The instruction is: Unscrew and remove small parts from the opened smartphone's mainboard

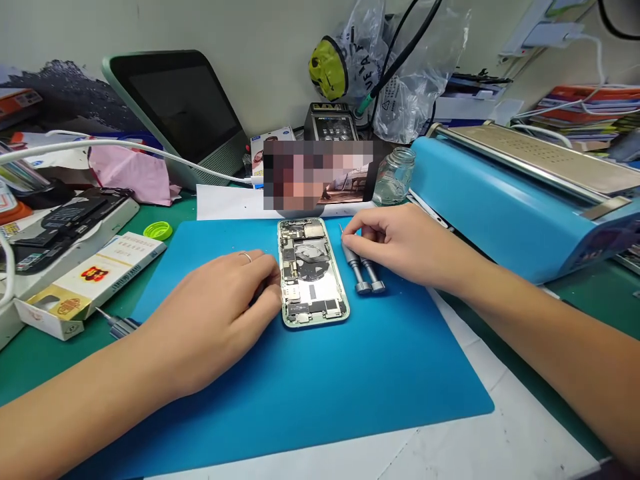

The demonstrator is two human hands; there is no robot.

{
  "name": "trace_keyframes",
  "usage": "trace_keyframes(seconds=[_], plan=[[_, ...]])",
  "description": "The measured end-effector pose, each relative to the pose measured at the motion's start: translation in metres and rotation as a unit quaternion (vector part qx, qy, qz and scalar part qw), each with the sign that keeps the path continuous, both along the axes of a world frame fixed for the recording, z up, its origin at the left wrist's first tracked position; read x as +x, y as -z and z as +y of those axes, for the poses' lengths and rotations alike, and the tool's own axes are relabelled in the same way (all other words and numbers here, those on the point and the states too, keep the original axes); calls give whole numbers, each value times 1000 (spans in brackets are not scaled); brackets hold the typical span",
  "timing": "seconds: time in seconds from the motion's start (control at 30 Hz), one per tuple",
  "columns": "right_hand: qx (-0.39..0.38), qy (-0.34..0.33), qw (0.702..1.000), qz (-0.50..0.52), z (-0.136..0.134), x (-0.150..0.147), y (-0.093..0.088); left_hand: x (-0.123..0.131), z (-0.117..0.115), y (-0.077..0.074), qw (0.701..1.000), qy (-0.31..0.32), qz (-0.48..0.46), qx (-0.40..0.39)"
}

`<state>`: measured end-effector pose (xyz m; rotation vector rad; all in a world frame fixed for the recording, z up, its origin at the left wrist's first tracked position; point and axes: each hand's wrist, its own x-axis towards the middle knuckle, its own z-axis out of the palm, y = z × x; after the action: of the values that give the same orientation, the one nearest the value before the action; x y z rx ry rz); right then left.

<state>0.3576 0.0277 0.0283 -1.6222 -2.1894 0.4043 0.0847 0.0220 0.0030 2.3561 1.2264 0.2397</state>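
Already open, the phone [325, 288] shows inner parts [311, 259] yet fitted as my left hand [227, 303] curls at its edge, grip unclear, and my right hand [395, 241] pinches a screwdriver [353, 265].

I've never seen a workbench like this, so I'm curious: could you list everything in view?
Opened phone: one, pale green frame, on the mat
Mat: one, blue, centre
Screwdrivers: two, grey, right of the phone
Pointed tool: one, grey, by the left forearm
Box: one, white and gold, left
Lid: one, green, behind the box
Screen device: one, dark and green, back left
Jar: one, clear, behind the mat
Machine: one, blue, right
Papers: several, mixed colours, back right
Other clutter: uncountable, mixed colours, around the edges
Left hand: one, bare, ringed, at the phone's left edge
Right hand: one, bare, at the screwdrivers
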Motion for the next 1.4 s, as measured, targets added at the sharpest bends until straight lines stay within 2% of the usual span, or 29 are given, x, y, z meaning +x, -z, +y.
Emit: trace_keyframes(seconds=[0.47,0.97,1.4], plan=[[-17,-3,1000,10,4,4,3,3,4,-7,1000,10,-5,-2],[-12,3,1000,-6,11,8,10,4,3,-6,999,16,-7,32],[-26,-8,999,-19,4,7,2,3,0,-2,996,36,-11,76]])
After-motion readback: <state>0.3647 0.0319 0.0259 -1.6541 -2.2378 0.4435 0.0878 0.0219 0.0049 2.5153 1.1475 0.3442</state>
